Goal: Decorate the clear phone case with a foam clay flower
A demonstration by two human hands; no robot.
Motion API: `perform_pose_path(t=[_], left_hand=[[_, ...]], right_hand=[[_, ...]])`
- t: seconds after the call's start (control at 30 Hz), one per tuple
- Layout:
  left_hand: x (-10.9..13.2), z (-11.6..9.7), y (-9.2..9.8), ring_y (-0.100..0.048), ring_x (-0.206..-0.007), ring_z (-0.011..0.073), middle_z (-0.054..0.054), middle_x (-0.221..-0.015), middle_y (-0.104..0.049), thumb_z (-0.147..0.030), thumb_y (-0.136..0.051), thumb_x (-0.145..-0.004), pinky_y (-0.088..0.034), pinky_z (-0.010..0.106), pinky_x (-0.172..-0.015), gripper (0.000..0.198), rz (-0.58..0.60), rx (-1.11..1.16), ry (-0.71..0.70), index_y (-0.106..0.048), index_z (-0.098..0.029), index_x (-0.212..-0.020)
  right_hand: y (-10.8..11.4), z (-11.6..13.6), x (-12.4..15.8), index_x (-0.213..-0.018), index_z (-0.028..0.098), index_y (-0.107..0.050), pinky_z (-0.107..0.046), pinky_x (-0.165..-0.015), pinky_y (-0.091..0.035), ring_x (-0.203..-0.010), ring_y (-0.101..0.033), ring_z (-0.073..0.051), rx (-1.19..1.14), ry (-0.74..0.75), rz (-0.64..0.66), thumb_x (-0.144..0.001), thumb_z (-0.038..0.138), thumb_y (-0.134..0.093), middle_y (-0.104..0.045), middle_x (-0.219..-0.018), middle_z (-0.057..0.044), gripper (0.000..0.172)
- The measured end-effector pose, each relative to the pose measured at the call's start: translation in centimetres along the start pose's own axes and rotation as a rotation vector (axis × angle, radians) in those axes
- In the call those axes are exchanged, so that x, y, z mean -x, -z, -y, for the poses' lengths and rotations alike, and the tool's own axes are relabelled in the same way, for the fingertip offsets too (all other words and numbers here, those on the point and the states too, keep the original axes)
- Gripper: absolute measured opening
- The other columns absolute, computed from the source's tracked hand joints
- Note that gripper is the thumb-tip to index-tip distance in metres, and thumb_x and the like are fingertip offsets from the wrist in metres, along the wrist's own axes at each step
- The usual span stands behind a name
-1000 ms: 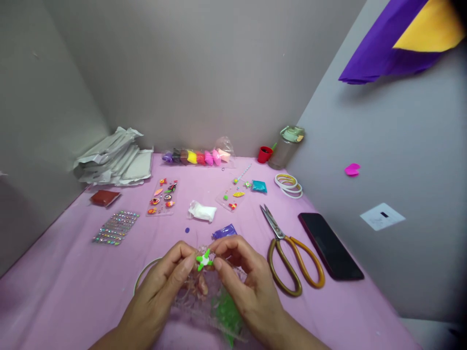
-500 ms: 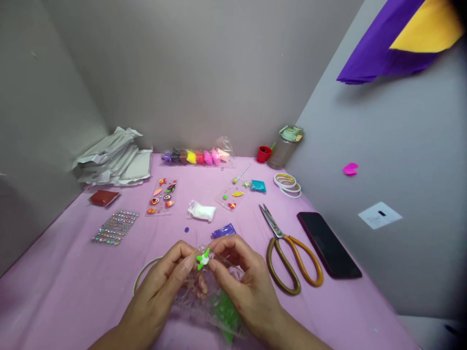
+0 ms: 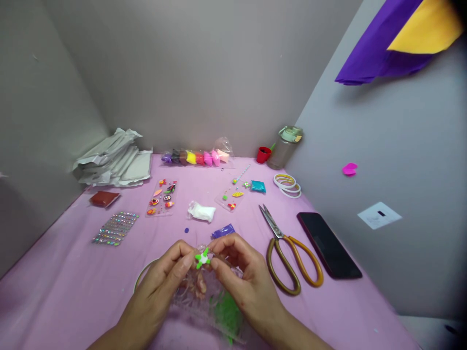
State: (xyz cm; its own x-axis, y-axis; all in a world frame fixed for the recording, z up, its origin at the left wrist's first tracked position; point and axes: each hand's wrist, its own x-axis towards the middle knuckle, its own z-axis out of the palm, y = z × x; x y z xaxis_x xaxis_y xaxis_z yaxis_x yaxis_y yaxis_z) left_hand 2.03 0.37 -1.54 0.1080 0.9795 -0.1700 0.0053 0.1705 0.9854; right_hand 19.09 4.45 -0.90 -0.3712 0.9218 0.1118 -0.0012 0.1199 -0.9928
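Pinching a small green star-shaped piece [image 3: 202,258] with a white centre, up between both hands and just above a crumpled clear plastic bag [image 3: 189,299]; gripping it from one side with the left hand [image 3: 156,277], curled and closed, and from the other with the right hand [image 3: 248,277], also curled and closed; working the piece between the fingertips, apparently, with both hands taken up, so that any next move looks like calling for one grip to loosen; not being able to tell whether the bag is also being held; showing the star face-on again, after its edge-on turn in the half-second-earlier view; lying nearby, a green mass [image 3: 228,316] inside the bag; peeking from under the left hand, a pale ring of tape [image 3: 144,270]; sitting just beyond the hands, a purple packet [image 3: 223,231] and a white packet of clay [image 3: 201,211]; lying to the right, long-bladed scissors [image 3: 269,218] and a black phone [image 3: 328,245]; spreading across the pink tablecloth [image 3: 65,296], a rhinestone sheet [image 3: 116,228] and a sticker sheet [image 3: 161,197].
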Motion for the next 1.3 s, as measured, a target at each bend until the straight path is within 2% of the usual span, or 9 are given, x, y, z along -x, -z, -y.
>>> perform_pose_path(t=[0.3,0.43,0.53,0.63,0.77,0.93,1.07,1.17,1.3], left_hand=[[0.2,0.1,0.3,-0.061,-0.075,0.0167,-0.004,-0.073,-0.064,-0.046,-0.046,-0.1,-0.045,0.024,-0.076,0.033,-0.025,-0.041,-0.012,-0.058,-0.025,-0.079],[-0.1,-0.1,0.4,-0.06,-0.071,0.0166,-0.004,-0.07,-0.064,-0.046,-0.047,-0.099,-0.045,0.024,-0.071,0.032,-0.033,-0.004,0.006,-0.057,-0.024,-0.078],[-0.3,-0.3,0.5,-0.058,-0.066,0.0166,-0.003,-0.067,-0.064,-0.047,-0.05,-0.097,-0.044,0.024,-0.067,0.032,-0.025,0.034,0.022,-0.059,-0.023,-0.078],[-0.4,-0.5,0.6,-0.057,-0.063,0.0162,-0.002,-0.064,-0.064,-0.049,-0.056,-0.094,-0.042,0.023,-0.063,0.034,-0.05,0.078,0.036,-0.061,-0.021,-0.075],[-0.4,-0.3,0.8,-0.058,-0.06,0.016,-0.001,-0.061,-0.064,-0.051,-0.059,-0.091,-0.043,0.023,-0.061,0.037,-0.038,0.109,0.032,-0.065,-0.02,-0.072],[-0.4,0.6,0.6,-0.063,-0.066,0.0197,0.001,-0.071,-0.068,-0.056,-0.057,-0.09,-0.049,0.027,-0.063,0.036,-0.066,0.264,0.109,-0.065,-0.022,-0.082],[-0.5,0.9,0.0,-0.066,-0.077,0.0232,0.002,-0.08,-0.07,-0.053,-0.07,-0.082,-0.053,0.031,-0.069,0.03,-0.062,0.35,0.046,-0.065,-0.024,-0.092],[-0.8,1.2,0.0,-0.067,-0.08,0.0243,0.002,-0.078,-0.071,-0.046,-0.08,-0.074,-0.054,0.031,-0.073,0.029,-0.035,0.254,0.051,-0.065,-0.023,-0.084],[-1.1,1.6,0.4,-0.064,-0.067,0.0186,0.001,-0.071,-0.068,-0.041,-0.081,-0.076,-0.052,0.027,-0.065,0.028,0.045,0.339,0.138,-0.062,-0.02,-0.077]], right_hand=[[0.4,0.1,0.2,-0.093,0.02,-0.065,-0.026,-0.071,-0.049,-0.082,-0.064,-0.016,0.06,0.006,-0.001,-0.091,0.022,-0.061,-0.069,-0.091,-0.002,0.005],[0.3,-0.2,0.0,-0.09,0.02,-0.064,-0.023,-0.062,-0.044,-0.068,-0.056,-0.012,0.044,-0.05,0.003,-0.089,0.022,-0.064,-0.063,-0.079,0.002,0.002],[0.4,-0.6,-0.2,-0.092,0.021,-0.061,-0.021,-0.054,-0.041,-0.058,-0.051,-0.01,-0.126,-0.14,0.048,-0.086,0.028,-0.07,-0.057,-0.072,0.005,0.012],[0.6,-0.7,-0.4,-0.097,0.021,-0.062,-0.021,-0.052,-0.045,-0.055,-0.056,-0.009,-0.331,-0.248,0.154,-0.081,0.041,-0.076,-0.058,-0.072,0.005,0.029],[0.8,-0.7,-0.5,-0.094,0.019,-0.066,-0.021,-0.054,-0.049,-0.054,-0.059,-0.01,-0.429,-0.358,0.271,-0.078,0.047,-0.079,-0.061,-0.066,0.004,0.034],[0.7,-0.9,-0.6,-0.09,0.017,-0.066,-0.021,-0.055,-0.051,-0.052,-0.061,-0.01,-0.514,-0.354,0.188,-0.075,0.046,-0.083,-0.063,-0.064,0.003,0.037],[0.7,-1.1,-0.9,-0.09,0.017,-0.064,-0.021,-0.057,-0.051,-0.054,-0.062,-0.01,-0.516,-0.351,0.088,-0.074,0.044,-0.085,-0.065,-0.067,0.003,0.038],[0.7,-1.3,-0.9,-0.09,0.017,-0.063,-0.022,-0.055,-0.049,-0.053,-0.06,-0.01,-0.523,-0.342,0.087,-0.073,0.044,-0.085,-0.063,-0.067,0.003,0.039],[0.8,-1.1,-0.9,-0.092,0.015,-0.065,-0.021,-0.057,-0.044,-0.059,-0.056,-0.009,-0.446,-0.29,0.075,-0.079,0.044,-0.079,-0.06,-0.071,0.002,0.035]])
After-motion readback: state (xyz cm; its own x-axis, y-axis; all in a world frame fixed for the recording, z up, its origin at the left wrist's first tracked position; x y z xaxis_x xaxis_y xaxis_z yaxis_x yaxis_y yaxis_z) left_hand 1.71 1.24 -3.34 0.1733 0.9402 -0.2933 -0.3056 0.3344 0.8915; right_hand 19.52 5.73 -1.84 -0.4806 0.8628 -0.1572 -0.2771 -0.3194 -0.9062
